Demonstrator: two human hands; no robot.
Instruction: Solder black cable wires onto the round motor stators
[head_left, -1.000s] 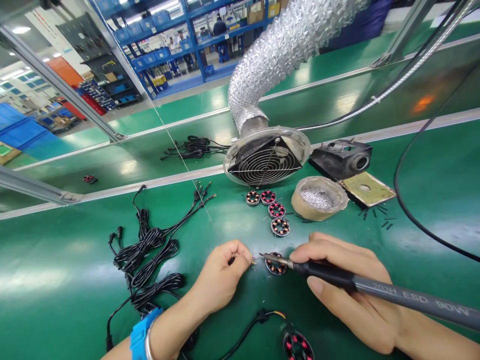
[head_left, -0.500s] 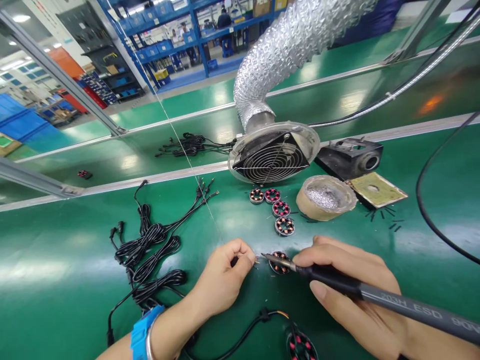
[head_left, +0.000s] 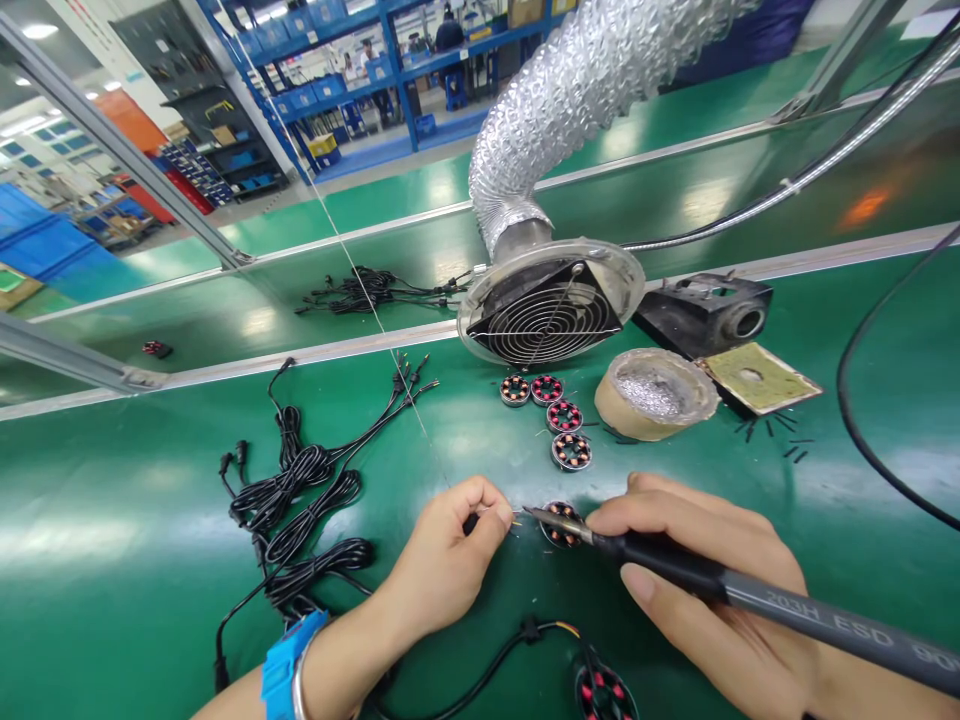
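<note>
The left hand (head_left: 450, 560) pinches thin coloured wire ends (head_left: 517, 521); the right hand (head_left: 739, 640) grips a slim black-and-grey soldering iron (head_left: 667, 562), whose slip could burn the left hand.

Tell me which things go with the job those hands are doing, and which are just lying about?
Probably for the job:
left hand, pinching thin wires
right hand, holding the soldering iron
copper ring beneath the iron

Seemingly lying about for now:
black cable bundles
four more rings
short black bits
</note>
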